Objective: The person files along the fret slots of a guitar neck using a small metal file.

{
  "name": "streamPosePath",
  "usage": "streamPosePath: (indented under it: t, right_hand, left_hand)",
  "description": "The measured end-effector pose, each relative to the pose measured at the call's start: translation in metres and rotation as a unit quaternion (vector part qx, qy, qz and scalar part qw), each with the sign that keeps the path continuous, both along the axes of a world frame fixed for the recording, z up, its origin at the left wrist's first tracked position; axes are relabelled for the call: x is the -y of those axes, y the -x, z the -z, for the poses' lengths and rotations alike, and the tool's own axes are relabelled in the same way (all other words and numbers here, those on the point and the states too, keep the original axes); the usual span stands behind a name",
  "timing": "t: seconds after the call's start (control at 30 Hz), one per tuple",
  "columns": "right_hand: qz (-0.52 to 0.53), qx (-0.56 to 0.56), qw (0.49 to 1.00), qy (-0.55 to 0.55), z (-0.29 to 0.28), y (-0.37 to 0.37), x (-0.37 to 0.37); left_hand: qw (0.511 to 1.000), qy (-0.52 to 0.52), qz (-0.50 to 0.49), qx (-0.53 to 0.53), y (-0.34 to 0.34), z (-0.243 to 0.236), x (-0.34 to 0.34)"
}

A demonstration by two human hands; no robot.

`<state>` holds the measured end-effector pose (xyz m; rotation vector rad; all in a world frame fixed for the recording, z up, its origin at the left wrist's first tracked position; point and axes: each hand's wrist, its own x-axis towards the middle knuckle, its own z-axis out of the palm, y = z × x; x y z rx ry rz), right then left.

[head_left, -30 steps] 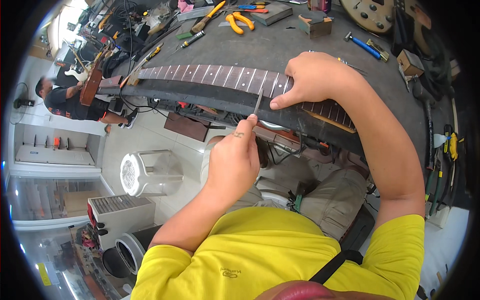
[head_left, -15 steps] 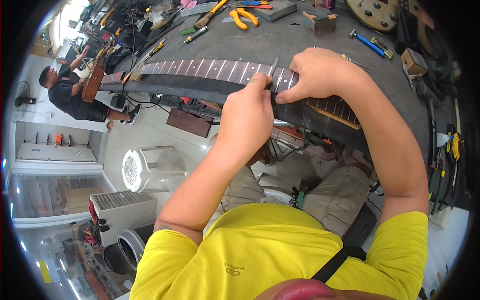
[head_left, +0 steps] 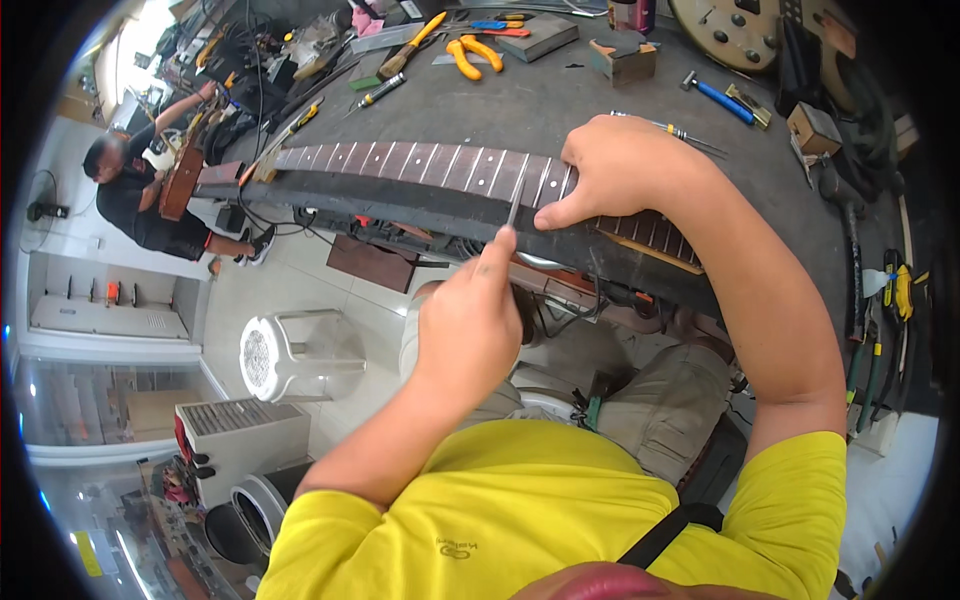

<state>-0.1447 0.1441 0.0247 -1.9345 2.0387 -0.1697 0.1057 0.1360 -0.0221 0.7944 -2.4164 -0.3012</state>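
A guitar neck [head_left: 425,163] with a dark fretboard and bright metal frets lies along the near edge of the bench, over a black support [head_left: 400,193]. My left hand [head_left: 472,320] is closed around the lower end of a thin metal file [head_left: 515,206], its index finger stretched along it. The file lies across the near edge of the fretboard, close to a fret. My right hand [head_left: 630,168] clasps the neck just right of the file, thumb on the near side and fingers over the far side, where the fingertips are hidden.
Beyond the neck lie orange-handled pliers [head_left: 468,58], a brush [head_left: 410,50], a blue-handled hammer [head_left: 722,97], a screwdriver [head_left: 672,131] and a wooden block [head_left: 622,60]. A guitar body [head_left: 730,35] rests at far right. A white stool [head_left: 300,355] and another person [head_left: 140,200] are at left.
My left hand has drawn back toward me with the file, its fingers leaving the fretboard. My right hand keeps its hold on the neck. The other person's arm has reached farther out.
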Motion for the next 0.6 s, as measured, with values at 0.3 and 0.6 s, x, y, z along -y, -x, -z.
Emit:
streamPosePath:
  t: [0.3, 0.6]
  right_hand:
    - [0.004, -0.013, 1.000, -0.028, -0.009, 0.001, -0.002]
    - [-0.004, 0.025, 1.000, -0.001, -0.007, -0.003, -0.002]
  left_hand:
    - [0.999, -0.015, -0.024, 0.034, 0.015, -0.007, 0.003]
    - [0.999, 0.004, -0.021, 0.048, 0.028, -0.021, 0.016]
